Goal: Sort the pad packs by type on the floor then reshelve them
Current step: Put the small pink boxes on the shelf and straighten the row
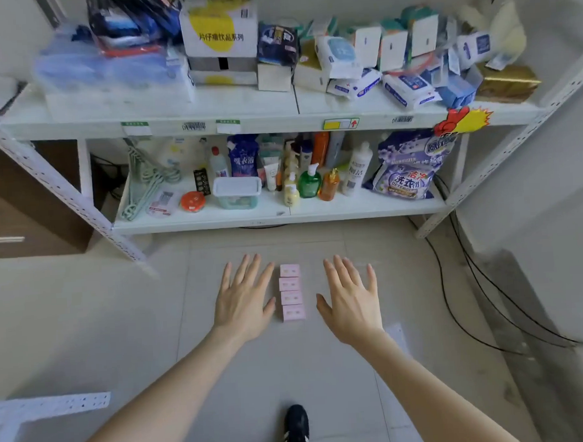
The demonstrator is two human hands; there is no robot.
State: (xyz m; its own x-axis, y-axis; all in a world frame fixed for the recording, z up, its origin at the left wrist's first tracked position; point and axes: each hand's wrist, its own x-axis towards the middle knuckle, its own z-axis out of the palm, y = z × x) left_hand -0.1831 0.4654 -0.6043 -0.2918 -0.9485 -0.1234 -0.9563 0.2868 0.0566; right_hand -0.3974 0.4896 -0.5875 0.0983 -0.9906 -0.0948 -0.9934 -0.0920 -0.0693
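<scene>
**Pink on pale tile: pad packs (291,292) in a single row**

Nearest you, one black shoe (296,430) with white stripes stands on the floor (85,316). Your bare forearms reach forward past it. Your left hand (242,301) and right hand (351,302) are both spread palm-down with fingers straight, gripping nothing. Between them lie the four pad packs, laid end to end in one line running away from you, each touching the next. Your left thumb sits just beside the line; whether it touches a pack cannot be told. Your right hand is a little apart from it. Black cables (472,279) trail across the floor to the right. Beyond stands a white metal rack (278,121). Its lower shelf carries a lidded tub (237,191), a green pump bottle (310,182) among other bottles, and a purple detergent bag (405,167). Its upper shelf holds a white carton (219,32) with a yellow patch and, at right, a heap of white-and-blue packs (408,89).
</scene>
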